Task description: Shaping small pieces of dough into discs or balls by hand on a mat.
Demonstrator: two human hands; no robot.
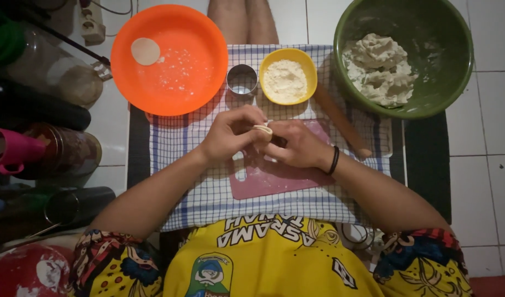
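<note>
- Left hand (230, 135): fingers curled, fingertips pinching one edge of a small folded dough piece (263, 130).
- Right hand (297, 144): fingers pressed together on the other edge of the same piece; a black band circles the wrist.
- Folded dough piece: pale, held between both hands above the pink cutting board (269, 179), not touching it.
- Pink cutting board: lies on a blue-and-white checked cloth (208, 192).
- Metal ring cutter (242, 80): upright on the cloth, between orange plate and yellow bowl.
- Orange plate (170, 60): dusted with flour; one round dough disc (145, 51) near its far-left rim.
- Yellow bowl (288, 76): holds flour.
- Green bowl (406, 55): holds a lump of dough (380, 69).
- Wooden rolling pin (340, 121): lies slanted beside the green bowl.
</note>
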